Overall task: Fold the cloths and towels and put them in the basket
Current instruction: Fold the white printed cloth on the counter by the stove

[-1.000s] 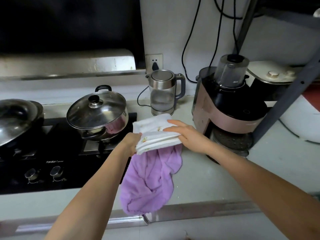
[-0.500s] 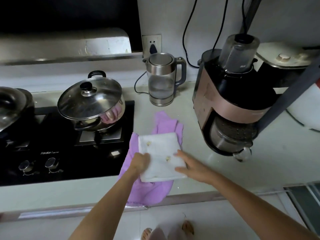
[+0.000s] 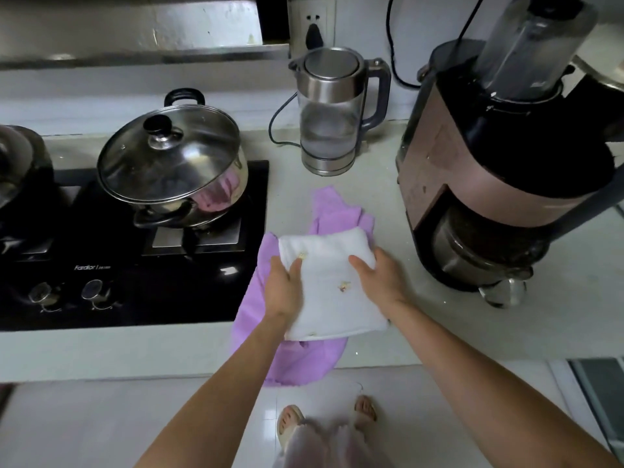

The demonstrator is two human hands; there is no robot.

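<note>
White towel now lower, long axis near-to-far.

1. Countertop: pale, running the full width of the view, with a straight front edge.
2. Hob: black glass, set into the countertop at left, with two knobs at its front.
3. Wall: light-coloured, behind the countertop.
4. Wall socket: one black plug inserted.
5. Floor: pale and smooth, below the counter edge.
6. Lighting: dim and even.
</note>
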